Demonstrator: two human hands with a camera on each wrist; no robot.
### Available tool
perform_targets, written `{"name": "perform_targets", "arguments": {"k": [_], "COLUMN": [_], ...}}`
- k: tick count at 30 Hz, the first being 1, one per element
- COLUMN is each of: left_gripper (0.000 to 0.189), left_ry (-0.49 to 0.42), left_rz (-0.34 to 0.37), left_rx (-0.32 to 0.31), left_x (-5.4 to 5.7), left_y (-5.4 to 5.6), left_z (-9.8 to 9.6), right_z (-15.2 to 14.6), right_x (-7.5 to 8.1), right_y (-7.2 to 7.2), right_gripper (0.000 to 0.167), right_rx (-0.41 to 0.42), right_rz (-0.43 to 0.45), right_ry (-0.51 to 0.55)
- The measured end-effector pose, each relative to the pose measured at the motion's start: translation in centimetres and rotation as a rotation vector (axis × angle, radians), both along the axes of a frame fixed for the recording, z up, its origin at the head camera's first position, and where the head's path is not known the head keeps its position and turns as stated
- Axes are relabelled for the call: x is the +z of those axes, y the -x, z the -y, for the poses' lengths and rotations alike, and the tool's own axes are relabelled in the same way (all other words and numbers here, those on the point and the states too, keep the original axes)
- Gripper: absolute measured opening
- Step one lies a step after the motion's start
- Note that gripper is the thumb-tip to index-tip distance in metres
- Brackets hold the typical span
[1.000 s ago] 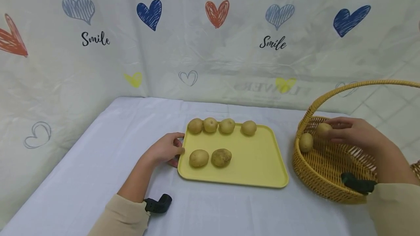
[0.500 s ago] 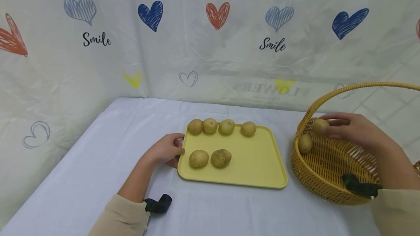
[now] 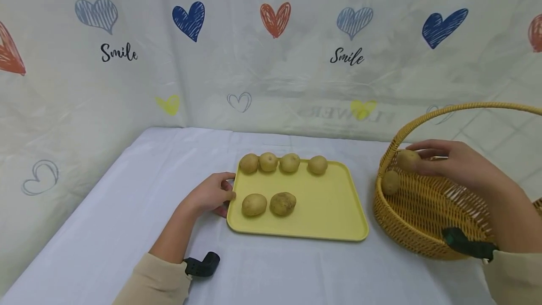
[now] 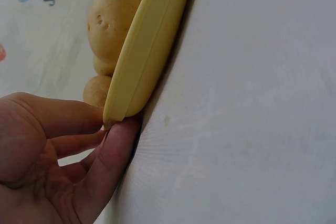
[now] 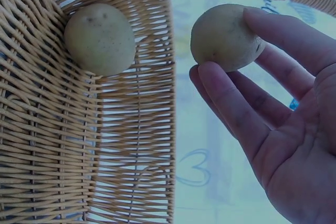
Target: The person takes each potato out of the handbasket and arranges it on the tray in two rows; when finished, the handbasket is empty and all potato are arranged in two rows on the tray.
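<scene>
In the head view, my right hand (image 3: 459, 166) pinches a potato (image 3: 408, 160) between thumb and fingertips, at the left inner side of the wicker basket (image 3: 402, 229). The right wrist view shows this potato (image 5: 223, 38) held level with the basket rim, outside the weave from that angle. Another potato (image 3: 390, 182) lies inside the basket. My left hand (image 3: 211, 194) holds the left edge of a yellow tray (image 3: 326, 206); in the left wrist view its fingers take the tray rim (image 4: 139, 61) from both sides. Several potatoes line the tray's far edge, and two more potatoes (image 3: 254, 204) (image 3: 283, 204) sit nearer.
The basket's tall arched handle (image 3: 457, 107) rises over its far side. A white cloth (image 3: 288, 272) covers the table. Behind it hangs a pale curtain (image 3: 237, 60) printed with hearts. A black wrist strap (image 3: 203, 265) is on the left arm.
My right hand has lifted the potato slightly up and to the left, toward the basket's left rim. My left hand keeps its hold on the tray. The head view has shifted a little.
</scene>
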State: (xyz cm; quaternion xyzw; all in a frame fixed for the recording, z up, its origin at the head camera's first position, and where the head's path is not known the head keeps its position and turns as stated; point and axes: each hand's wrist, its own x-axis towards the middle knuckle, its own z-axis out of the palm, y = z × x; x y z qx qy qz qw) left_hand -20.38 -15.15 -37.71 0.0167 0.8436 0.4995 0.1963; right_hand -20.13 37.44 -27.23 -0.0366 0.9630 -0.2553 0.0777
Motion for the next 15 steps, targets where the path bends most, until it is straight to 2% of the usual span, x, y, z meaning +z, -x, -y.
{"name": "perform_targets", "arguments": {"k": [7, 15], "left_gripper": [0.063, 0.063], "left_ry": [-0.002, -0.002], "left_rz": [-0.004, -0.009], "left_rx": [0.001, -0.006], "left_x": [0.0, -0.1], "left_y": [-0.1, -0.1], "left_z": [0.0, 0.0], "right_z": [0.5, 0.9], "right_x": [0.6, 0.9], "right_y": [-1.0, -1.9], "right_gripper": [0.080, 0.073], "right_rx": [-0.021, 0.007], "right_rz": [0.032, -0.008], "right_ry": [-0.019, -0.023]}}
